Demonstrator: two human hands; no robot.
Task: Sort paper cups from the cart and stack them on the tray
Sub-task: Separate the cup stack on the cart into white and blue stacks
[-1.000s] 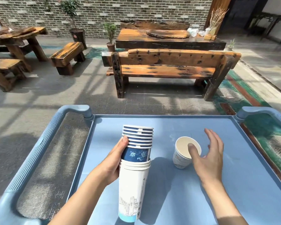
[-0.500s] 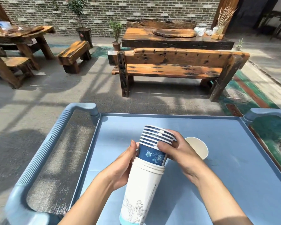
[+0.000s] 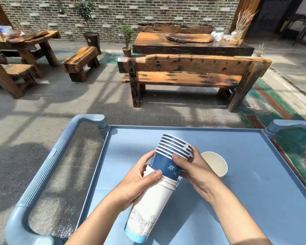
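Note:
Over the blue cart top I hold a tall nested stack tilted to the right. Its lower part is white cups with a line drawing and a pale blue base. Its upper part is several dark blue cups with white rims. My left hand wraps the rims of the white cups. My right hand grips the blue cups from the right, the thumb on their front. A single white cup stands upright on the cart just right of my right hand.
The cart has ribbed blue handles on the left and right. Beyond it stand a wooden bench, a long dark wooden table, a stool, potted plants and a brick wall.
My right hand left the single white cup and took hold of the blue cups. The stack has tilted further right, and the blue cups sit a little higher out of the white ones.

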